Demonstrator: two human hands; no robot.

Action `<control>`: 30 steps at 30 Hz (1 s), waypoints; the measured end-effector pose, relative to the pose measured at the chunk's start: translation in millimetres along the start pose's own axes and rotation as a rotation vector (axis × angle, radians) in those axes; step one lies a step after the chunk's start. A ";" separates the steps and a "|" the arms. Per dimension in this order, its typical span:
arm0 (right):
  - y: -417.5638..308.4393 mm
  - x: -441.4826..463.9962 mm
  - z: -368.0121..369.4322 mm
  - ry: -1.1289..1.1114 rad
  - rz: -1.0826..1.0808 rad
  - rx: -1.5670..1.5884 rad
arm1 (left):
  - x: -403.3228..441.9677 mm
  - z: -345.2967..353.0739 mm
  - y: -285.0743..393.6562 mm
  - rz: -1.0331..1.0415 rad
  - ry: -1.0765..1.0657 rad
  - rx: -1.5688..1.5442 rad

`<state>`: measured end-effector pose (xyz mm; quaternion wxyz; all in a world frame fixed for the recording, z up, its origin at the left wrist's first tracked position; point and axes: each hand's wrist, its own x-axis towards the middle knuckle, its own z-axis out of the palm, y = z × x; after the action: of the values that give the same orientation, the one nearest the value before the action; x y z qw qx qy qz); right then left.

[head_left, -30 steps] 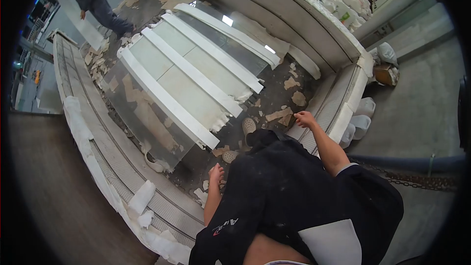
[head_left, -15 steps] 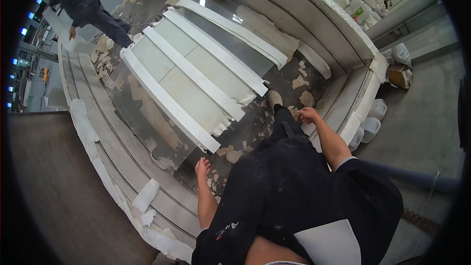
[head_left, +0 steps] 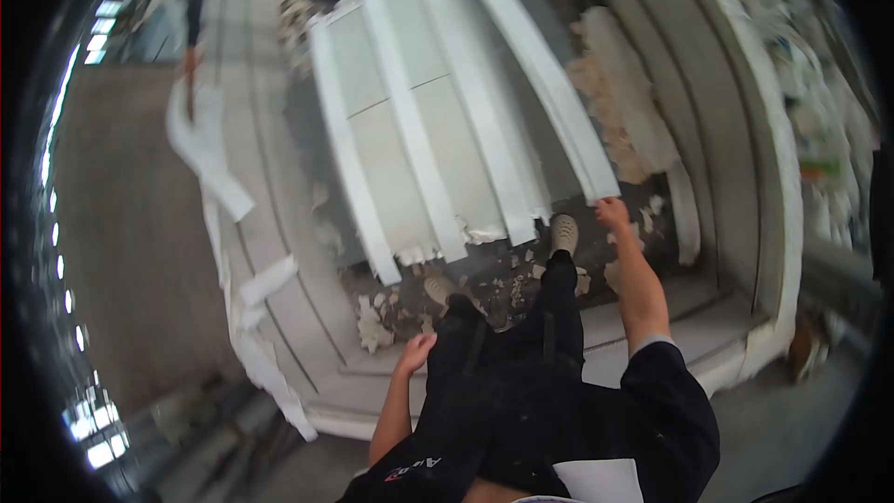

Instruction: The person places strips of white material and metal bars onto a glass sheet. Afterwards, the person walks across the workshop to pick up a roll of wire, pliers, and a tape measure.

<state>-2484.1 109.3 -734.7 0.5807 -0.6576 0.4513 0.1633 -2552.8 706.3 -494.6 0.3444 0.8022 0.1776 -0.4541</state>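
My right hand (head_left: 612, 214) is closed on the near end of the rightmost long white strip (head_left: 545, 84). Three more white strips, one of them the middle strip (head_left: 413, 121), run lengthwise over a pale greenish panel (head_left: 377, 142) with torn, ragged ends. My left hand (head_left: 416, 354) hangs beside my left leg with loosely bent fingers and nothing visible in it. It is slightly blurred and touches no strip.
A low padded wall (head_left: 736, 130) surrounds the panel. Broken flakes (head_left: 374, 328) litter the dark floor around my shoes (head_left: 563, 235). At upper left, a co-worker's arm (head_left: 191, 61) reaches down to a white strip (head_left: 200, 144) on the wall.
My view has turned, blurring the edges. My right hand has gone from beside the wall to the rightmost strip's end and closed on it. The co-worker now bends over the wall.
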 end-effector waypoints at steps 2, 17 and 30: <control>-64.9 -10.2 -1.2 -0.023 0.016 -0.101 | -15.6 14.8 41.7 0.028 0.147 -0.113; -69.6 -64.2 40.8 -0.224 0.203 -0.200 | -34.3 56.7 23.8 -0.157 0.122 -0.401; -142.4 -168.1 99.9 -0.229 0.054 -0.208 | 90.8 -5.7 -33.1 -0.142 0.177 -0.886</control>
<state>-2432.4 256.5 -550.0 0.5525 -0.6788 0.3804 0.2988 -2521.5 731.0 -582.8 0.6058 0.5992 0.4382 -0.2864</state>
